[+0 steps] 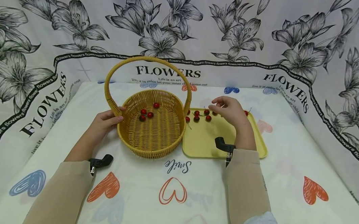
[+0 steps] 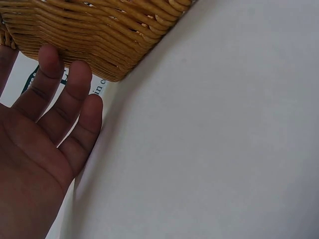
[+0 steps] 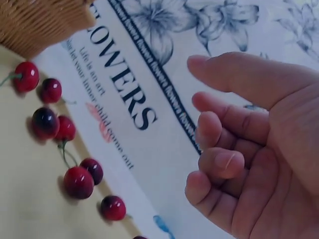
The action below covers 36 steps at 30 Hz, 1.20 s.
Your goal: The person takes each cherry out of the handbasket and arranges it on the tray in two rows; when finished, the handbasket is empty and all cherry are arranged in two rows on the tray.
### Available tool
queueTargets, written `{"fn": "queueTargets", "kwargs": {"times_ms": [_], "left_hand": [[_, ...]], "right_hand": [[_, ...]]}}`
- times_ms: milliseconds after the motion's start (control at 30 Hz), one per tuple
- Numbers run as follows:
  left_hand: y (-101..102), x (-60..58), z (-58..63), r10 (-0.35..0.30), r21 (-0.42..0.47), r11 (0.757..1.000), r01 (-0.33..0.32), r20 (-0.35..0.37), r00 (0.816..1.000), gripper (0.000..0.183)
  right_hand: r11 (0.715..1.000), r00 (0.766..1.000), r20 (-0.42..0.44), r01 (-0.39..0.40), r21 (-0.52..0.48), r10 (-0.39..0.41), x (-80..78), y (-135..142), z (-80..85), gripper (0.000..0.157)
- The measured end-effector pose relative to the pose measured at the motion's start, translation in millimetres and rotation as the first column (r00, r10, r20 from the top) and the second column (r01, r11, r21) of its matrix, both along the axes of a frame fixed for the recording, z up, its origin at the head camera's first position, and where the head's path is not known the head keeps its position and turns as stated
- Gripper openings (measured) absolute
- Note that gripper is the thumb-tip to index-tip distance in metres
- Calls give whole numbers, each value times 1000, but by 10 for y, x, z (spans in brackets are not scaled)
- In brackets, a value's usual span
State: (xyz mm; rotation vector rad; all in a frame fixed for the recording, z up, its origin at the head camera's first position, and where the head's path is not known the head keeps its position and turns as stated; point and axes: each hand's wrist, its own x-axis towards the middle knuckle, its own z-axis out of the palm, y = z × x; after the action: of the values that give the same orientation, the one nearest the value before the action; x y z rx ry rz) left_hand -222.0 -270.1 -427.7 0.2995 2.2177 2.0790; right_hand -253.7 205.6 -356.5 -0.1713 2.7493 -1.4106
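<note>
A woven yellow-brown basket (image 1: pixel 150 153) with a tall arched handle stands left of centre in the head view. Several dark red cherries (image 1: pixel 150 115) lie inside it. My left hand (image 1: pixel 105 123) holds the basket's left side at the foot of the handle; three spread fingers show beneath the wickerwork (image 2: pixel 99 35) in the left wrist view. Over the far part of the yellow tray (image 1: pixel 208 137) hovers my right hand (image 1: pixel 228 111), fingers loosely bent and nothing between them. Several more cherries (image 3: pixel 79 182) lie along the tray's far edge, some hidden behind that hand in the head view.
The basket's right side meets the tray's left end. A white cloth printed with hearts (image 1: pixel 173 191) covers the table. Behind it hangs a flower-printed curtain (image 1: pixel 162 40). Each wrist carries a small black camera mount (image 1: pixel 224 145).
</note>
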Motion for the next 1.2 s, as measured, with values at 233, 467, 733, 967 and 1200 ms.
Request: {"fn": "queueTargets", "kwargs": {"times_ms": [233, 467, 733, 967, 1200], "left_hand": [[4, 14, 6, 4, -11, 1000, -4, -1, 1000, 43], [1, 8, 0, 3, -13, 1000, -3, -4, 1000, 43], [4, 5, 1, -3, -9, 1000, 3, -8, 1000, 42], [11, 20, 14, 3, -23, 1000, -3, -15, 1000, 40], [12, 20, 17, 3, -13, 1000, -3, -16, 1000, 42]], "right_hand": [[990, 998, -50, -56, -133, 50, 107, -100, 195, 35], [959, 984, -113, -162, -232, 138, 249, -278, 390, 28], [929, 958, -167, -271, -254, 233, 393, -453, 518, 23], [910, 944, -157, -322, -260, 289, 430, -554, 532, 27], [898, 933, -132, -358, -257, 335, 451, -669, 534, 23]]}}
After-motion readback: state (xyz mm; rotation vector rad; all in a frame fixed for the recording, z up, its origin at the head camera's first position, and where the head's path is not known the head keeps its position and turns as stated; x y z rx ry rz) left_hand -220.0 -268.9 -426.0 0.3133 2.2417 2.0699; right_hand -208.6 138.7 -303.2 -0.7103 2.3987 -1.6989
